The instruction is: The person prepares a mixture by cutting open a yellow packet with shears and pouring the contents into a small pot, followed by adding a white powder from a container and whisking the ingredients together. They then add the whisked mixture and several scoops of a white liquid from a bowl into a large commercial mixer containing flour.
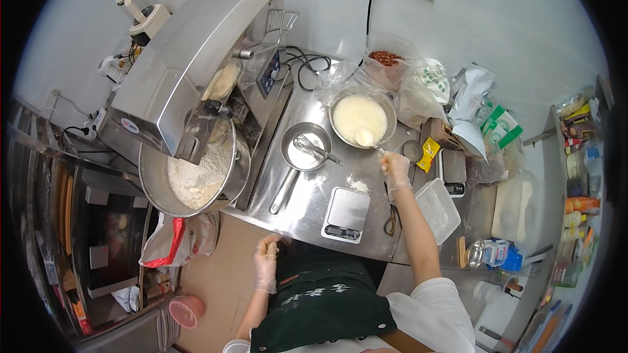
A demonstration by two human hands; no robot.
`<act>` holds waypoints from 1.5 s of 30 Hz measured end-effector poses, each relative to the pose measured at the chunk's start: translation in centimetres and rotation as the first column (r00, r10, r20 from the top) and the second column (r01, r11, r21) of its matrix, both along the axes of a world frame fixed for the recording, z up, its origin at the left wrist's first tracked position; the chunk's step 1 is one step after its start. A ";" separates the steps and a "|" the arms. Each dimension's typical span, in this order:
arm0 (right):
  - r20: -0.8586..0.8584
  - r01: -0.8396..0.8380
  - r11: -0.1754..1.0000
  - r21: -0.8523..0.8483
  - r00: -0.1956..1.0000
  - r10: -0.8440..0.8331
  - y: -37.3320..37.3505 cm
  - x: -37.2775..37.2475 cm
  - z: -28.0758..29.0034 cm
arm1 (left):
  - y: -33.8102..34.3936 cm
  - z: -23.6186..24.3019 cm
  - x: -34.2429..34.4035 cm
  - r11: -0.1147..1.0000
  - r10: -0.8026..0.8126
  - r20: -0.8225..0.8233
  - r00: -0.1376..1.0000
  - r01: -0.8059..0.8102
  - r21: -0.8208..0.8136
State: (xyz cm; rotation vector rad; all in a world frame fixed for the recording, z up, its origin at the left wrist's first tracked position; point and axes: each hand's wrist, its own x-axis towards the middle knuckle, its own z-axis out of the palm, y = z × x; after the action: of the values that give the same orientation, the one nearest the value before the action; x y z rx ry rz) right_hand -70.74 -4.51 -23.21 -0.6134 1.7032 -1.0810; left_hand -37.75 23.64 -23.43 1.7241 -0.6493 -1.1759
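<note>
My right hand (395, 168), in a clear plastic glove, is closed around the handle of a ladle (365, 137). Its pale-filled bowl rests in the creamy white mixture inside a round metal bowl (337, 132) at the back of the steel table. Down by the table's front edge, next to my dark apron, my left hand (266, 260) is gloved too. Its fingers are curled beside a small dark shape; what they hold is hidden. Left of the bowl stands a saucepan (286, 186) with a whisk (316, 149) in it. A digital scale (348, 209) lies nearer me.
A large mixer (190, 59) stands at left, its steel bowl (154, 186) full of flour. To the right are plastic bags (415, 101), a white tub (439, 212), a second scale (453, 167) and scissors (390, 222). A pink bucket (187, 312) is on the floor.
</note>
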 end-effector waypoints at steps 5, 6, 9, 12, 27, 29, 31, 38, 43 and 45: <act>-0.111 -0.059 0.998 -0.018 0.992 0.056 -0.2 -1.3 2.7 | 0.0 -0.2 0.9 1.000 -0.025 0.008 1.000 0.025 -0.012; -0.129 -0.081 0.997 0.009 0.988 0.081 -0.3 -1.3 3.6 | 0.1 -0.2 1.1 1.000 -0.022 0.004 1.000 0.022 -0.014; -0.158 -0.108 0.992 0.067 0.980 0.117 0.2 -1.5 5.2 | 0.4 -0.2 1.7 0.999 0.010 -0.028 1.000 -0.011 -0.031; -0.101 -0.099 0.995 0.030 0.990 0.102 0.4 -2.9 4.6 | 0.8 -0.1 2.4 1.000 0.004 -0.003 1.000 -0.004 -0.017; -0.142 0.041 0.999 0.025 0.989 -0.037 2.0 -3.0 3.6 | 3.1 -1.3 4.7 0.999 0.038 -0.012 0.999 -0.038 -0.008; -0.134 0.065 0.998 0.012 0.989 -0.063 2.6 -3.3 3.8 | 3.0 -1.2 4.9 1.000 0.023 -0.013 1.000 -0.023 -0.018; -0.120 0.011 1.000 -0.018 0.993 -0.013 3.3 -2.0 6.0 | 3.2 -0.8 5.3 0.999 0.041 -0.015 0.999 -0.041 -0.017; -0.131 -0.370 0.915 -0.163 0.927 0.351 8.0 6.9 21.4 | 5.0 -0.5 7.4 0.997 0.079 -0.012 0.997 -0.079 -0.002; -0.105 -0.628 0.749 -0.211 0.777 0.621 10.3 15.9 27.7 | 7.8 -1.9 9.0 0.985 0.167 -0.021 0.986 -0.167 -0.038; -0.100 -0.736 0.650 -0.187 0.673 0.733 11.1 19.8 28.0 | 9.6 -3.2 9.7 0.971 0.226 -0.014 0.974 -0.227 -0.074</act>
State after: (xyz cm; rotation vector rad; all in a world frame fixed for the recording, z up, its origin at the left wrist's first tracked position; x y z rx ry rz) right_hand -50.95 6.61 4.78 -1.3227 1.1420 -0.6452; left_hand -28.06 33.20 -26.67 1.6818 -0.4723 -0.9846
